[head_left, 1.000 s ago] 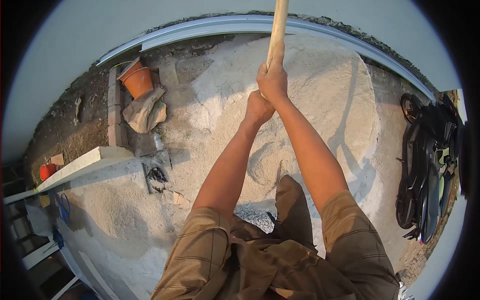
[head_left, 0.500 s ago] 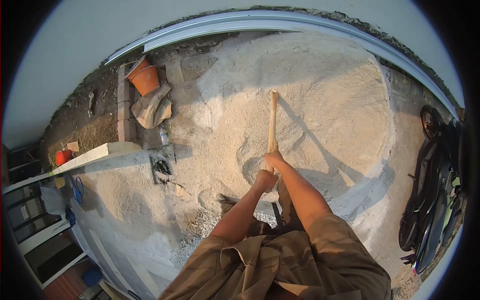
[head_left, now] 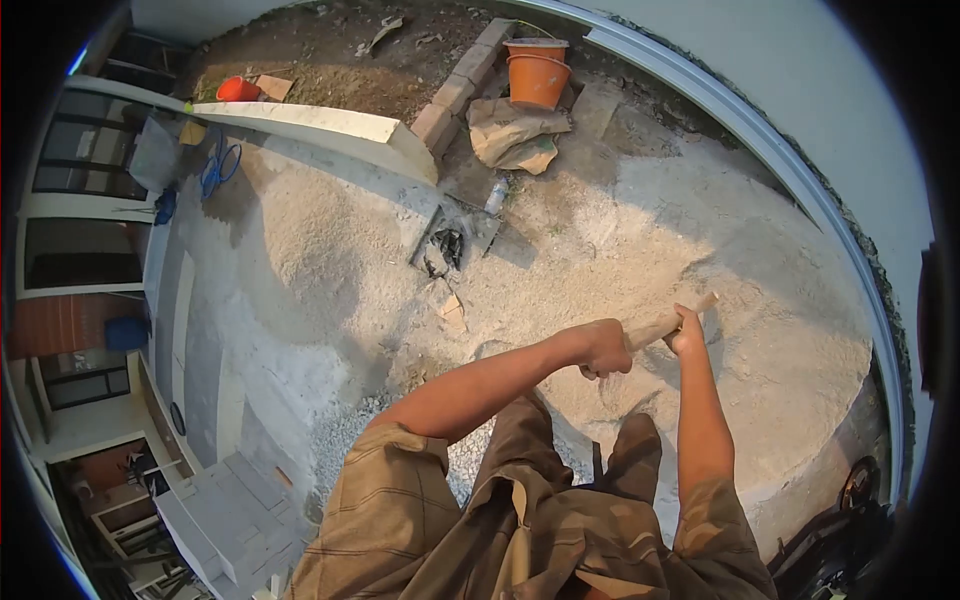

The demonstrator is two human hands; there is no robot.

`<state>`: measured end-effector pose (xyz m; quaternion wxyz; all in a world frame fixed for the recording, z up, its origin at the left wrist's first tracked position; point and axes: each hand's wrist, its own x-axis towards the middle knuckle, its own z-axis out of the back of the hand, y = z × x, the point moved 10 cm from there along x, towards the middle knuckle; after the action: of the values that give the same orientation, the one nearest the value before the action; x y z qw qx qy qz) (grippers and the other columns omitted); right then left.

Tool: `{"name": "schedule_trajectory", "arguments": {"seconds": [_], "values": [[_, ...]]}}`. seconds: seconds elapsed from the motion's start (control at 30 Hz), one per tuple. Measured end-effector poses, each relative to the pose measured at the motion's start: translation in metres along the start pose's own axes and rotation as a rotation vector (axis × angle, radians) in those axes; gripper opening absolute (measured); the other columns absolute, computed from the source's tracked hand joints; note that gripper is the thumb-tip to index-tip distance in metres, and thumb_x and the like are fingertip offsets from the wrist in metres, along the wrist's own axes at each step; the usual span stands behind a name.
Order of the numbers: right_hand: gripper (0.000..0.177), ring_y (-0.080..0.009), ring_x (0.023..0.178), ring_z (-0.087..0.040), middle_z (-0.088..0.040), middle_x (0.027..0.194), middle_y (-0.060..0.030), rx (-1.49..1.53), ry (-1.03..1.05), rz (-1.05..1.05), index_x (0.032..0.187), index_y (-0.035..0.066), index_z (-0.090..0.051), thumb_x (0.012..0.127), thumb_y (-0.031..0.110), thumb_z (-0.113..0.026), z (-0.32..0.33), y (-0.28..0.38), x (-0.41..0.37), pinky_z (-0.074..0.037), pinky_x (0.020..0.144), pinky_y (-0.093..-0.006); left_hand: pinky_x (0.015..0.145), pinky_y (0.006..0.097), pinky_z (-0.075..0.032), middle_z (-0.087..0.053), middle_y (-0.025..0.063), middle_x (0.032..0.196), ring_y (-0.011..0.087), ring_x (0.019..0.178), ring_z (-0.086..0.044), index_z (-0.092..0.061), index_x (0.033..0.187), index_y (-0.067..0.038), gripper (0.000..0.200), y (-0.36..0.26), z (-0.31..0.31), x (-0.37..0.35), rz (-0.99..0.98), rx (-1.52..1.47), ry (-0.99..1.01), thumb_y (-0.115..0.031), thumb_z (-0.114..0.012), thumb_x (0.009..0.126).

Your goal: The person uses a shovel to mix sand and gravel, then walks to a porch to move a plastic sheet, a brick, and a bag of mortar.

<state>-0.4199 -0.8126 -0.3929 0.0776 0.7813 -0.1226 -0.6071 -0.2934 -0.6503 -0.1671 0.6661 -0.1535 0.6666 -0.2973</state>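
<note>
Both hands grip a pale wooden handle (head_left: 652, 331), which slants up to the right over the sandy heap (head_left: 790, 350). My left hand (head_left: 605, 348) is closed round its lower left part. Further along, near the upper right end, my right hand (head_left: 686, 330) is wrapped round it. Whatever is fixed to the handle's lower end is hidden behind my left hand. Below the hands lie my trouser legs and a patch of grey gravel (head_left: 340, 435).
Orange buckets (head_left: 538, 80) and a paper sack (head_left: 515, 135) stand by a brick edging (head_left: 452, 95). A low white wall (head_left: 330, 122) borders a second sand pile (head_left: 310, 230). A bottle (head_left: 496, 197) lies near a dark opening (head_left: 443, 250). A motorbike (head_left: 835, 540) is at lower right.
The view has turned left. The handle has swung from upright to a slant toward the right, and my hands have moved further apart along it.
</note>
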Motion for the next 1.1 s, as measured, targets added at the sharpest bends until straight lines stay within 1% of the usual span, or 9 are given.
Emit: {"name": "schedule_trajectory", "arguments": {"seconds": [0.23, 0.33, 0.47, 0.57, 0.67, 0.8, 0.87, 0.97, 1.1], "values": [[0.013, -0.0198, 0.068, -0.054, -0.048, 0.080, -0.0049, 0.017, -0.129, -0.192, 0.096, 0.008, -0.041, 0.085, 0.013, -0.047, -0.108, -0.290, 0.066, -0.052, 0.071, -0.0394, 0.070, 0.0427, -0.048, -0.066, 0.0095, 0.081, 0.0306, 0.081, -0.064, -0.066, 0.092, -0.010, 0.023, 0.177, 0.189, -0.310, 0.269, 0.599, -0.463, -0.014, -0.061, 0.070], [0.017, -0.0264, 0.088, -0.057, -0.049, 0.097, -0.0126, 0.049, 0.065, -0.404, 0.104, 0.001, -0.040, 0.090, 0.011, -0.040, -0.274, -0.432, -0.115, -0.052, 0.082, -0.0447, 0.091, 0.0397, -0.037, -0.062, 0.0035, 0.074, 0.0222, 0.083, -0.058, -0.066, 0.080, -0.015, 0.020, 0.179, 0.265, -0.491, 0.511, 0.948, -1.015, -0.001, -0.065, 0.066], [0.038, -0.0315, 0.107, -0.051, -0.048, 0.113, -0.0178, 0.166, 0.383, -0.749, 0.119, 0.000, -0.037, 0.091, 0.016, -0.057, -0.423, -0.570, -0.269, -0.048, 0.086, -0.0462, 0.091, 0.0393, -0.039, -0.060, -0.0017, 0.104, 0.0264, 0.103, -0.056, -0.062, 0.089, -0.014, 0.027, 0.134, 0.262, -0.672, 0.509, 1.434, -1.927, -0.002, -0.067, 0.065], [0.037, -0.0341, 0.109, -0.050, -0.046, 0.115, -0.0199, 0.101, 0.497, -0.742, 0.117, 0.000, -0.038, 0.091, 0.014, -0.059, -0.448, -0.593, -0.284, -0.047, 0.093, -0.0491, 0.092, 0.0414, -0.039, -0.061, 0.0002, 0.105, 0.0260, 0.102, -0.057, -0.066, 0.094, -0.017, 0.026, 0.240, 0.280, -0.752, 0.959, 1.096, -1.821, -0.002, -0.064, 0.073], [0.033, -0.0356, 0.112, -0.049, -0.044, 0.117, -0.0200, -0.051, 0.476, -0.514, 0.115, 0.001, -0.041, 0.090, 0.012, -0.058, -0.401, -0.534, -0.242, -0.043, 0.100, -0.0516, 0.083, 0.0439, -0.046, -0.067, 0.0061, 0.093, 0.0286, 0.095, -0.061, -0.069, 0.090, -0.018, 0.023, 0.377, 0.242, -0.702, 1.108, 0.685, -1.387, -0.017, -0.073, 0.068], [0.026, -0.0312, 0.101, -0.052, -0.053, 0.104, -0.0162, -0.323, 0.108, -0.142, 0.107, 0.006, -0.048, 0.082, 0.011, -0.056, -0.235, -0.369, -0.110, -0.042, 0.091, -0.0528, 0.075, 0.0408, -0.052, -0.068, 0.0128, 0.087, 0.0325, 0.084, -0.065, -0.070, 0.092, -0.013, 0.032, 0.516, 0.096, -0.415, 0.666, 0.204, -0.740, -0.029, -0.074, 0.064], [0.012, -0.0251, 0.071, -0.054, -0.053, 0.081, -0.0106, -0.285, 0.005, 0.104, 0.090, 0.004, -0.051, 0.080, 0.009, -0.057, -0.174, -0.241, -0.100, -0.045, 0.071, -0.0423, 0.076, 0.0385, -0.051, -0.068, 0.0169, 0.088, 0.0333, 0.083, -0.065, -0.069, 0.099, -0.010, 0.039, 0.470, 0.023, -0.260, 0.322, 0.072, -0.550, -0.027, -0.074, 0.065], [0.010, -0.0189, 0.067, -0.053, -0.050, 0.074, -0.0064, -0.208, 0.044, 0.608, 0.085, 0.002, -0.053, 0.081, 0.008, -0.059, -0.144, -0.030, -0.170, -0.045, 0.061, -0.0303, 0.073, 0.0384, -0.050, -0.067, 0.0171, 0.081, 0.0309, 0.080, -0.066, -0.067, 0.097, -0.006, 0.034, 0.322, -0.037, -0.099, -0.253, -0.053, -0.408, -0.028, -0.073, 0.071], [0.040, -0.0182, 0.071, -0.059, -0.053, 0.093, -0.0116, -0.361, 0.011, 1.181, 0.119, 0.000, -0.038, 0.085, 0.007, -0.059, -0.159, 0.139, -0.321, -0.052, 0.061, -0.0308, 0.070, 0.0392, -0.049, -0.066, 0.0190, 0.080, 0.0336, 0.075, -0.065, -0.065, 0.097, -0.003, 0.038, 0.046, -0.003, -0.047, -0.555, 0.056, -0.419, -0.034, -0.072, 0.077]]}}
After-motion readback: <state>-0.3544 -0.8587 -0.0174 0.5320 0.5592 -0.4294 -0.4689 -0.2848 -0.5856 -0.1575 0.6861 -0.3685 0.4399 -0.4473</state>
